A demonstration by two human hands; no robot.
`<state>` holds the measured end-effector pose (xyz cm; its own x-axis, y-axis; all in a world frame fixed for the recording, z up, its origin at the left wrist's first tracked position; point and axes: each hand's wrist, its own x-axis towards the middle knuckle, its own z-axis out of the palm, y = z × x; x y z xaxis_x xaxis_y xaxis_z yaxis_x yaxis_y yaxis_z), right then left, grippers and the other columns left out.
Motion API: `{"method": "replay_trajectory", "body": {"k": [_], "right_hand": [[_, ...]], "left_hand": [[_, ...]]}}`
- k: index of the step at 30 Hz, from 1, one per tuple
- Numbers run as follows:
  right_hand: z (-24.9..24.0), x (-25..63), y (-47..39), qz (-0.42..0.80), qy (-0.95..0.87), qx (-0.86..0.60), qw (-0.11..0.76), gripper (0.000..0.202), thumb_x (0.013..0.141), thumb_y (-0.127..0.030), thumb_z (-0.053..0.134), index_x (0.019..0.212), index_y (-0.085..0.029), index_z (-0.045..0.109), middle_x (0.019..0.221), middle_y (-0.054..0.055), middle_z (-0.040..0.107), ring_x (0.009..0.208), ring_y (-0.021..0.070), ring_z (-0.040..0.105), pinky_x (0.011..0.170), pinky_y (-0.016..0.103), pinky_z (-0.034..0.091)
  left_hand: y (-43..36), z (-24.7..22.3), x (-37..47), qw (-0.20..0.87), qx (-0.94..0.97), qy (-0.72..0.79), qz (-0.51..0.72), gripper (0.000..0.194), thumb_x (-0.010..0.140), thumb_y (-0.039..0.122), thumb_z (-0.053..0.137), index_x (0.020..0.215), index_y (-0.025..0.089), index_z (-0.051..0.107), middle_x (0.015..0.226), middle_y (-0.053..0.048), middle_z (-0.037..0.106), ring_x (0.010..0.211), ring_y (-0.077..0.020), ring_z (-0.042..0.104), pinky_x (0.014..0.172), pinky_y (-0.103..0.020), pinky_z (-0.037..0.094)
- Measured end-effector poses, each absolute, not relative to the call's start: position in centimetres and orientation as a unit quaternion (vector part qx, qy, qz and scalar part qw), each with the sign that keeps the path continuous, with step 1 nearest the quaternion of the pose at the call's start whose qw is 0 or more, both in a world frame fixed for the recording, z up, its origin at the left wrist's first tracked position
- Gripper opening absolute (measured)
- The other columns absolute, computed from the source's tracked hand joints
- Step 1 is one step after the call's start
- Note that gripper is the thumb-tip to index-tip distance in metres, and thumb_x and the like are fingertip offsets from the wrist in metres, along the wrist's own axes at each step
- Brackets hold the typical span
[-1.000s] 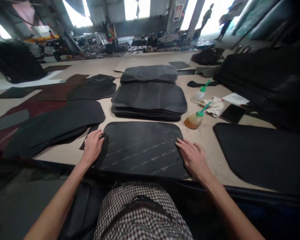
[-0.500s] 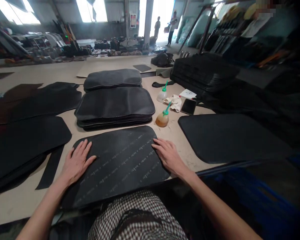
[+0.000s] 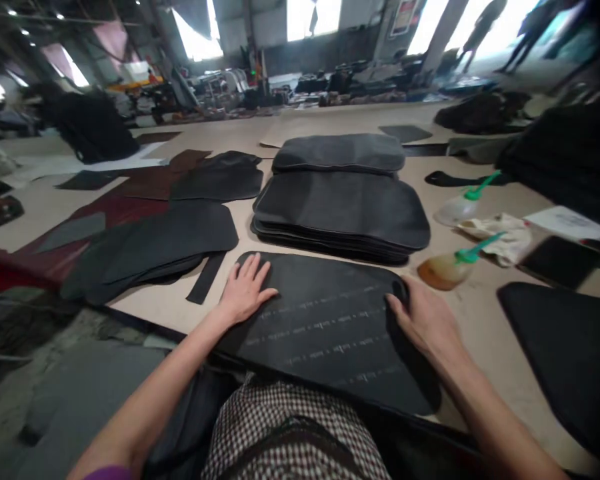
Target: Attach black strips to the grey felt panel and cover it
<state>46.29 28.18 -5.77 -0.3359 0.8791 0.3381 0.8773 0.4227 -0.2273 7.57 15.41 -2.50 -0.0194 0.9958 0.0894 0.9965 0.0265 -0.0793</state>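
A black sheet panel (image 3: 325, 327) with rounded corners and rows of pale printed lettering lies before me at the table's near edge. My left hand (image 3: 245, 290) rests flat on its left side, fingers spread. At the right edge, my right hand (image 3: 427, 317) grips the panel, its thumb on top and the other fingers mostly hidden at the rim, which curls up a little there. Just beyond it sits a stack of black panels (image 3: 340, 210), with another stack (image 3: 337, 152) behind. A squeeze bottle of amber liquid (image 3: 443, 272) with a green spout stands near my right hand.
A second squeeze bottle (image 3: 455, 210), a crumpled cloth (image 3: 503, 237) and a dark flat device (image 3: 561, 261) are at the right. Another black panel (image 3: 565, 340) lies closer. Loose black pieces (image 3: 165, 237) and dark red material (image 3: 130, 200) cover the left.
The view has swung left, so the table's things appear further right. My right hand has gone from lying flat on the panel to gripping its right edge. The left hand stays flat.
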Motion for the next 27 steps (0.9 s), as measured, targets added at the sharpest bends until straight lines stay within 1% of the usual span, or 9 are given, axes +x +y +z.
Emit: {"method": "replay_trajectory", "body": {"k": [4, 7, 11, 16, 19, 23, 27], "right_hand": [[-6.6, 46.6, 28.5, -0.022, -0.820, -0.531, 0.213, 0.058, 0.101, -0.053, 0.036, 0.136, -0.011, 0.056, 0.123, 0.021, 0.066, 0.112, 0.0386, 0.061, 0.096, 0.051, 0.052], [-7.2, 46.5, 28.4, -0.048, -0.820, -0.525, 0.221, 0.061, 0.101, -0.055, 0.032, 0.131, -0.009, 0.059, 0.119, 0.021, 0.067, 0.109, 0.0387, 0.062, 0.099, 0.052, 0.050], [-7.8, 46.5, 28.3, -0.057, -0.822, -0.514, 0.241, 0.065, 0.101, -0.056, 0.030, 0.129, -0.007, 0.061, 0.127, 0.023, 0.066, 0.114, 0.0392, 0.062, 0.102, 0.052, 0.048], [-8.3, 46.9, 28.6, -0.036, -0.811, -0.529, 0.250, 0.061, 0.100, -0.059, 0.034, 0.129, -0.013, 0.063, 0.124, 0.019, 0.068, 0.111, 0.0400, 0.063, 0.098, 0.054, 0.050], [-8.4, 47.1, 28.7, -0.025, -0.805, -0.534, 0.259, 0.061, 0.099, -0.059, 0.036, 0.130, -0.015, 0.063, 0.125, 0.019, 0.068, 0.111, 0.0408, 0.063, 0.098, 0.056, 0.050], [-8.3, 47.0, 28.4, -0.022, -0.796, -0.542, 0.269, 0.059, 0.099, -0.058, 0.036, 0.130, -0.015, 0.062, 0.128, 0.018, 0.067, 0.113, 0.0395, 0.062, 0.099, 0.054, 0.050], [-8.1, 46.8, 28.0, -0.023, -0.795, -0.540, 0.277, 0.057, 0.101, -0.052, 0.035, 0.128, -0.011, 0.063, 0.131, 0.020, 0.065, 0.119, 0.0386, 0.060, 0.105, 0.053, 0.048]], "left_hand": [[15.5, -1.9, 12.1, 0.024, -0.758, -0.648, -0.068, 0.079, 0.102, 0.069, 0.023, 0.164, 0.020, 0.030, 0.173, -0.012, 0.022, 0.160, -0.0261, 0.020, 0.127, -0.050, 0.025], [15.9, -2.4, 13.9, 0.002, -0.767, -0.636, -0.083, 0.082, 0.101, 0.072, 0.019, 0.162, 0.019, 0.034, 0.171, -0.013, 0.027, 0.159, -0.0264, 0.024, 0.126, -0.050, 0.026], [16.0, -3.6, 12.9, 0.006, -0.730, -0.679, -0.077, 0.081, 0.102, 0.071, 0.020, 0.160, 0.017, 0.038, 0.170, -0.014, 0.030, 0.158, -0.0285, 0.025, 0.126, -0.051, 0.025], [15.1, -4.2, 10.6, -0.003, -0.679, -0.729, -0.087, 0.084, 0.101, 0.071, 0.019, 0.160, 0.014, 0.038, 0.170, -0.015, 0.029, 0.159, -0.0294, 0.023, 0.127, -0.049, 0.024], [14.7, -4.3, 10.2, -0.013, -0.642, -0.760, -0.100, 0.091, 0.099, 0.076, 0.020, 0.161, 0.011, 0.037, 0.170, -0.018, 0.028, 0.159, -0.0326, 0.022, 0.127, -0.051, 0.024], [14.4, -4.6, 10.4, -0.011, -0.607, -0.787, -0.106, 0.103, 0.094, 0.082, 0.018, 0.159, 0.004, 0.036, 0.170, -0.023, 0.024, 0.160, -0.0356, 0.019, 0.127, -0.051, 0.023], [14.5, -4.8, 10.8, 0.004, -0.572, -0.815, -0.091, 0.110, 0.091, 0.086, 0.018, 0.160, 0.001, 0.033, 0.169, -0.027, 0.023, 0.160, -0.0389, 0.017, 0.127, -0.054, 0.021]]}}
